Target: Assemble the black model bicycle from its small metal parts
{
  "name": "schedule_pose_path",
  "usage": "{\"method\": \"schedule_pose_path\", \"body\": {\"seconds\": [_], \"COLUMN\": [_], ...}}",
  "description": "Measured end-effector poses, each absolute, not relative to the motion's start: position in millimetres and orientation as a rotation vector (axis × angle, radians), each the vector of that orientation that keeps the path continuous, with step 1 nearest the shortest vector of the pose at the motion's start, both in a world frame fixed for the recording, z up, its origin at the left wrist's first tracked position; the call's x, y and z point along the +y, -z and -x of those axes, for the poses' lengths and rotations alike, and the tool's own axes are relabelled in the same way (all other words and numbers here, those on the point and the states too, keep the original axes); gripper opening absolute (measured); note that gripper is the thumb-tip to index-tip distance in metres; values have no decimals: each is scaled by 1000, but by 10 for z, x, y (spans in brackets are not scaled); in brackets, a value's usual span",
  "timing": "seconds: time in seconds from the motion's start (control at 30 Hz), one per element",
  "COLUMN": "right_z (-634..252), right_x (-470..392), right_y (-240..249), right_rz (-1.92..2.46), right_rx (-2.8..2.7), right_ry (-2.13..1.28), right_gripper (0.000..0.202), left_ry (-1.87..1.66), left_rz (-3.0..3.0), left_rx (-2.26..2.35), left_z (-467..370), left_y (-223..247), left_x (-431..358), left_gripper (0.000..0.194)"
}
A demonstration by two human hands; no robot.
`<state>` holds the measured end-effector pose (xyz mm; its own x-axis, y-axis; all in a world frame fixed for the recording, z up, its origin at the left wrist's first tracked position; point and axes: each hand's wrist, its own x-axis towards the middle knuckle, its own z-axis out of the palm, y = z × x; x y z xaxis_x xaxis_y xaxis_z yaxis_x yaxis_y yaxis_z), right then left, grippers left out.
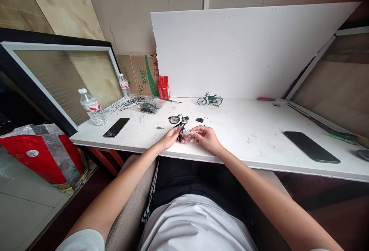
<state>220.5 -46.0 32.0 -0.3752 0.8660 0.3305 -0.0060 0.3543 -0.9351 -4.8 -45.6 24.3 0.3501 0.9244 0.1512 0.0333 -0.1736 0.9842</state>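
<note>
My left hand [172,138] is closed on a small black model bicycle frame [180,132], held upright just above the front of the white table. Close on its right, my right hand [204,135] pinches with thumb and forefinger at a thin, light-coloured piece too small to name, right beside the frame. Behind my hands lies a small black model wheel [174,119]. Near it are little black parts [199,120] and scattered specks. Farther back stands a finished green model bicycle [210,99].
A clear plastic bag of parts [150,107] and black part sprues [129,103] lie at the back left. Nearby are a phone [116,127], a water bottle [93,108] and a red box [163,88]. A dark phone-like slab [311,147] rests at the right.
</note>
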Motion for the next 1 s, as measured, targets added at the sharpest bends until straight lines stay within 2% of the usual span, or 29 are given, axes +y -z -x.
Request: {"method": "schedule_pose_path", "body": {"seconds": [0.27, 0.57, 1.0], "right_z": [-2181, -2178, -2170], "right_x": [-511, -485, -523], "right_y": [-371, -313, -373], "right_rz": [789, 694, 683], "right_rx": [-1614, -1619, -1641], "right_ry": [-1063, -1239, -1208], "right_gripper": [39, 42, 41], "left_ry": [-1029, -1039, -987], "left_rz": [-1483, -1546, -1643], "left_rx": [880, 940, 881], "left_z": [58, 52, 29], "left_y": [-131, -252, -255], "left_x": [-387, -472, -513], "left_gripper": [55, 58, 57]}}
